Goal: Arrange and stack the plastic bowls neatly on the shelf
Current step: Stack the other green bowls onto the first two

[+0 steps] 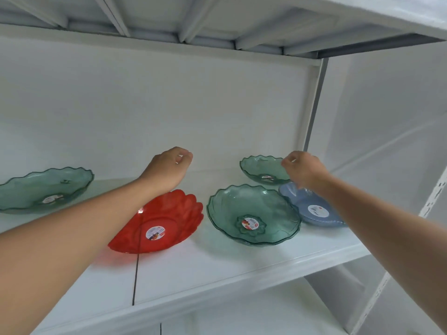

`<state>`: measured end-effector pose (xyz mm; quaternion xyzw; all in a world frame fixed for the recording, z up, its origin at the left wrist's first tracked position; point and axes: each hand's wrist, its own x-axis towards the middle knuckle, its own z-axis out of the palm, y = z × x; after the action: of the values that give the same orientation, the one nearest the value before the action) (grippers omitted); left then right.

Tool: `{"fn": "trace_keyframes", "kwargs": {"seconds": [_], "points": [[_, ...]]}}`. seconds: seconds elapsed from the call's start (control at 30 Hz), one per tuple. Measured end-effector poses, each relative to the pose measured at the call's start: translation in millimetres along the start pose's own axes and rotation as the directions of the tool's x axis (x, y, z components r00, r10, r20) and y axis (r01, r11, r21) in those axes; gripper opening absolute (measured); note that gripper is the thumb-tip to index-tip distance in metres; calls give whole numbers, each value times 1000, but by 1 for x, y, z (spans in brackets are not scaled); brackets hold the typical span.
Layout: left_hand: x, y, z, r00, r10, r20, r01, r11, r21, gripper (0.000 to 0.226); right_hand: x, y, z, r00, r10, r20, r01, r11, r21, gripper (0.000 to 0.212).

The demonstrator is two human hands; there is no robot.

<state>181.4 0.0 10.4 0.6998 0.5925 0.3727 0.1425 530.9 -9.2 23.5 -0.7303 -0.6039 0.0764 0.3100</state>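
Five scalloped plastic bowls lie on the white shelf (pixel 217 269). A large green bowl (pixel 46 189) is at the far left, and a red bowl (pixel 167 223) tilts up at the middle. Another large green bowl (pixel 254 213) sits right of it. A small green bowl (pixel 261 168) is at the back and a blue bowl (pixel 312 209) at the right. My left hand (pixel 167 170) hovers over the red bowl's far edge with its fingers curled on nothing. My right hand (pixel 304 170) is above the blue bowl with its fingers curled. Its fingertips are beside the small green bowl's right rim, and touch is unclear.
The shelf above (pixel 217 27) hangs low over the bowls. A white back panel (pixel 169 105) closes the rear, and a grey upright post (pixel 314 105) stands at the right. A dark seam (pixel 135 274) splits the shelf board under the red bowl.
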Motion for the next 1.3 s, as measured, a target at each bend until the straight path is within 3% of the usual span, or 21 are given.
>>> {"fn": "trace_keyframes", "kwargs": {"seconds": [0.37, 0.67, 0.93, 1.13, 1.3], "points": [[35, 29, 59, 985, 45, 167, -57, 996, 72, 55, 34, 56, -12, 997, 77, -16, -77, 997, 3, 27], [27, 36, 94, 970, -22, 244, -29, 979, 203, 59, 71, 48, 18, 977, -159, 141, 167, 985, -47, 29], [31, 53, 138, 894, -204, 398, -15, 876, 482, 66, 135, 90, 8, 959, -217, 180, 226, 974, -30, 33], [39, 43, 151, 910, -227, 346, 56, 896, 440, 37, 179, 122, 19, 953, -224, 204, 240, 969, -60, 31], [55, 43, 146, 911, -253, 326, 94, 896, 434, 33, 209, 137, 34, 964, -189, 185, 210, 973, -100, 28]]}}
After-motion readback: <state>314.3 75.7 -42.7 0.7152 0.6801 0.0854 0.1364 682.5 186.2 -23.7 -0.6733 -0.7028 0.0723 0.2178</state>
